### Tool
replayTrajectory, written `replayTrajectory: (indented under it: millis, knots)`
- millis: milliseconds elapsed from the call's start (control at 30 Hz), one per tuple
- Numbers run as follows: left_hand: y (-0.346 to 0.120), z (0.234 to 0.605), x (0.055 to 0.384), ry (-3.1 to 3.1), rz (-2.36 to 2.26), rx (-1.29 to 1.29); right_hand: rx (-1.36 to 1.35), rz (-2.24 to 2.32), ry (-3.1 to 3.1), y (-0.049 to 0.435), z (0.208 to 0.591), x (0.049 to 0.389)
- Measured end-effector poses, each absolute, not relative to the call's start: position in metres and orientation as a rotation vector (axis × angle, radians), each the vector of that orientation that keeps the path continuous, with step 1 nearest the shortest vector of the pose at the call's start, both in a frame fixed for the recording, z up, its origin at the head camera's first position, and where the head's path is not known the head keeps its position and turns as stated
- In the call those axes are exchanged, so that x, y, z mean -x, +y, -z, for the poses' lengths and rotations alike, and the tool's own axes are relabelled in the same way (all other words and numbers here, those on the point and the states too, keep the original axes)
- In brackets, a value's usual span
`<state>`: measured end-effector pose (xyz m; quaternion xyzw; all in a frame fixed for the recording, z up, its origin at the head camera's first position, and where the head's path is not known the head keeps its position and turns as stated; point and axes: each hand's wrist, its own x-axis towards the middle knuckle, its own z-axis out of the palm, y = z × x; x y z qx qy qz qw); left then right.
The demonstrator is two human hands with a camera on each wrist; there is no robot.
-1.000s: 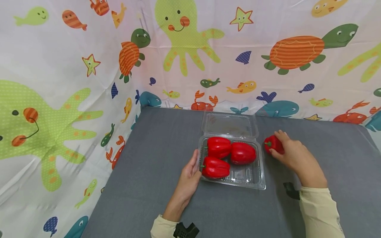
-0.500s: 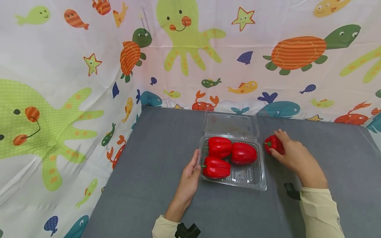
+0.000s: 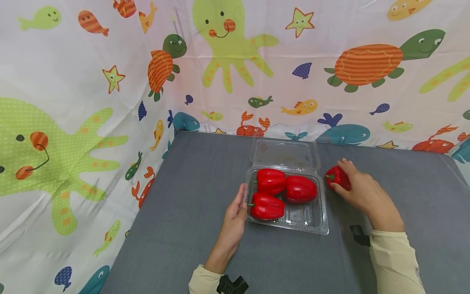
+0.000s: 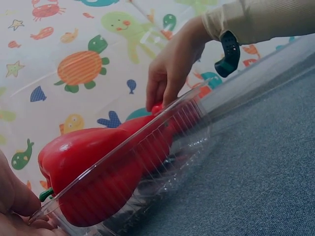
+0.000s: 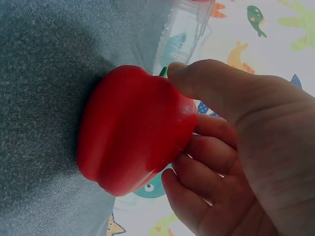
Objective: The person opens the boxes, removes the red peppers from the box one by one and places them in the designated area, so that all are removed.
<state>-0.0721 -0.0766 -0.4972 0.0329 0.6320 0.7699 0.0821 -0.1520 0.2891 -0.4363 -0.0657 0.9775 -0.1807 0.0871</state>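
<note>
A clear plastic clamshell container (image 3: 304,226) lies with its lid folded back in the head view. Three red bell peppers sit inside: one at the back left (image 3: 271,182), one at the right (image 3: 301,189), one at the front left (image 3: 267,206). My left hand (image 3: 234,218) holds the container's left side, its rim between thumb and fingers in the left wrist view. To the right of the container, my right hand (image 3: 365,196) grips another red bell pepper (image 5: 135,130), thumb beside the green stem and fingers along the far side. That pepper rests on the grey cloth.
Grey cloth (image 3: 176,228) covers the table. A curtain printed with sea animals (image 3: 235,114) hangs along the back and left edges. The open lid (image 3: 284,154) reaches toward the back edge. Black straps (image 3: 232,284) sit on both wrists.
</note>
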Motion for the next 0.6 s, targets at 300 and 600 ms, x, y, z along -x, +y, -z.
replayTrajectory:
  millis: [300, 600]
  knots:
    - [-0.075, 0.498, 0.072, 1.895, -2.297, -0.095, 0.24, 0.593, 2.945, 0.279, 0.42, 0.142]
    - [-0.073, 0.496, 0.071, 1.899, -2.321, -0.055, 0.559, 0.71, 2.954, 0.233, 0.402, 0.12]
